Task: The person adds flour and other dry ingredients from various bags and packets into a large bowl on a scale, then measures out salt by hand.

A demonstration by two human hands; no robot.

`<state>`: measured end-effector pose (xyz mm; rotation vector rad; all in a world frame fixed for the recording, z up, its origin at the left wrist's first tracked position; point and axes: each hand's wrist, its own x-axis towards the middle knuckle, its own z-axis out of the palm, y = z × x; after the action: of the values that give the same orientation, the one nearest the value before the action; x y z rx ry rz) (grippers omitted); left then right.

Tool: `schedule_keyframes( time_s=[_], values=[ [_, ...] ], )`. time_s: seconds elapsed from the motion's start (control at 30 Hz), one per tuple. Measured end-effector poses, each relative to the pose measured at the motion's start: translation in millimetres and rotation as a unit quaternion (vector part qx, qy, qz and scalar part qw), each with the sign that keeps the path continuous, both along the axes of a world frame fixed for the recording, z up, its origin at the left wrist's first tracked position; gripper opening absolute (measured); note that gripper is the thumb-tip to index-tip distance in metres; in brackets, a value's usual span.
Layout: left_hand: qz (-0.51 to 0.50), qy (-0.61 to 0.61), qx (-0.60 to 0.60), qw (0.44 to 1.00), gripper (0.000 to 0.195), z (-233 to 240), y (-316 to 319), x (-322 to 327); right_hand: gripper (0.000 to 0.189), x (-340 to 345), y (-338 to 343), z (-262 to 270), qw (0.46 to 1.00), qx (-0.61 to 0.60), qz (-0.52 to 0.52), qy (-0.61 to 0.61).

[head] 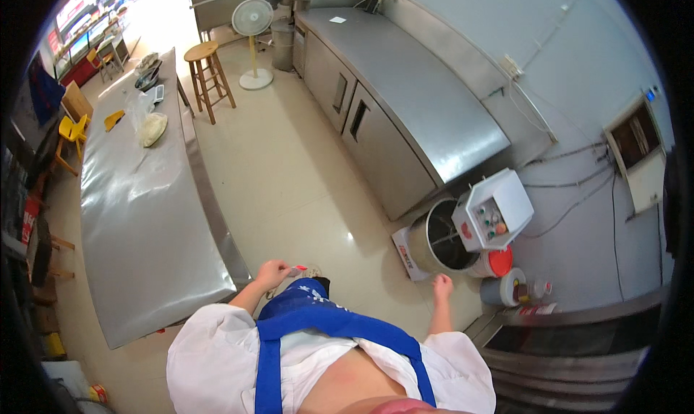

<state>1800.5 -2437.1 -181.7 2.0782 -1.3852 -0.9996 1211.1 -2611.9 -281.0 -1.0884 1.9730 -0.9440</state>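
Note:
My left hand (272, 275) pinches a small packet (297, 270), partly red and partly pale, in front of the blue apron (303, 297). Just left of that hand is the near corner of a long steel-topped table (157, 224). My right hand (442, 285) hangs with its fingers curled in, and nothing shows in it. It appears close to the steel bowl (420, 243) of a dough mixer, but I see no contact. The mixer's white head (496, 211) carries several knobs or buttons.
On the table's far part lie dough in a plastic bag (153, 129), a yellow scraper (114, 120), a scale (159, 93) and a bowl (147, 79). A wooden stool (201, 51) and a fan (252, 18) stand ahead. A steel counter (401, 78) lines the right wall, with buckets (496, 286) beyond the mixer.

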Motion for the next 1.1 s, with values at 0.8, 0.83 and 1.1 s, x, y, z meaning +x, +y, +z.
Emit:
schedule_keyframes(
  time_s=[0.8, 0.83, 1.1],
  values=[
    [0.233, -0.053, -0.107, 0.965, 0.017, 72, -569, 275, 0.027, 620, -763, 219, 0.750, -0.100, 0.620, 0.208],
    [0.249, -0.061, -0.129, 0.958, 0.017, 68, -587, 291, 0.030, 649, -810, 231, 0.740, -0.143, 0.628, 0.196],
    [0.486, 0.114, -0.119, 0.858, 0.018, -29, -711, 455, 0.028, 910, -1067, 357, 0.751, -0.241, 0.605, 0.110]
  ],
)
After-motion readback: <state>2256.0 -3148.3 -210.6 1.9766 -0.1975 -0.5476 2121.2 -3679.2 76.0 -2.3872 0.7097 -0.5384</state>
